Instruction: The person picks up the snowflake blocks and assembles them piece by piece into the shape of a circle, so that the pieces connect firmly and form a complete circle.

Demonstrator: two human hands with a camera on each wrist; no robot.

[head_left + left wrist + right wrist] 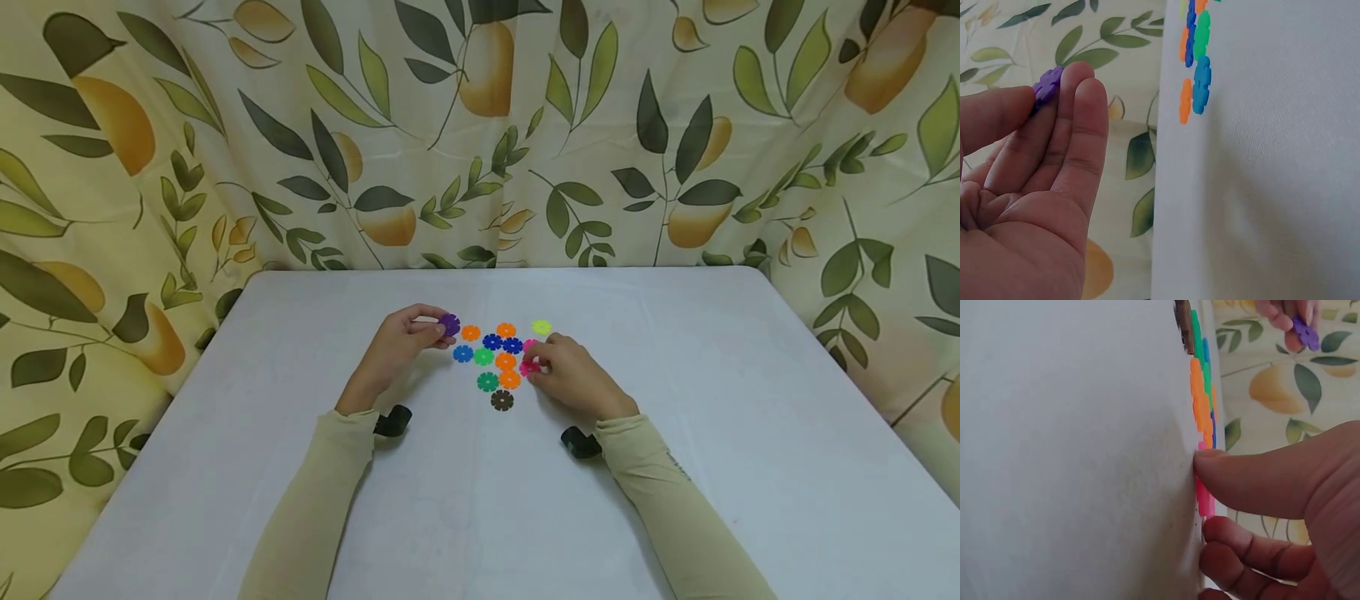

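As a white surface (690, 367) is backed at its far edge by leaf-and-fruit curtains (555, 167), a purple disc (450, 325) is pinched between the thumb and fingers of the left hand (401, 342), raised beside multicoloured notched discs (483, 357) gathered toward that edge, midway between the side edges. Pink discs (527, 369) are partly blocked from view by the right hand (576, 379); whether one is gripped cannot be told. Black devices (394, 422) are seen beside beige cuffs (347, 425).

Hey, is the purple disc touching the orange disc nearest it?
Apart: the left wrist view plainly shows curtain between the purple disc and the orange disc.
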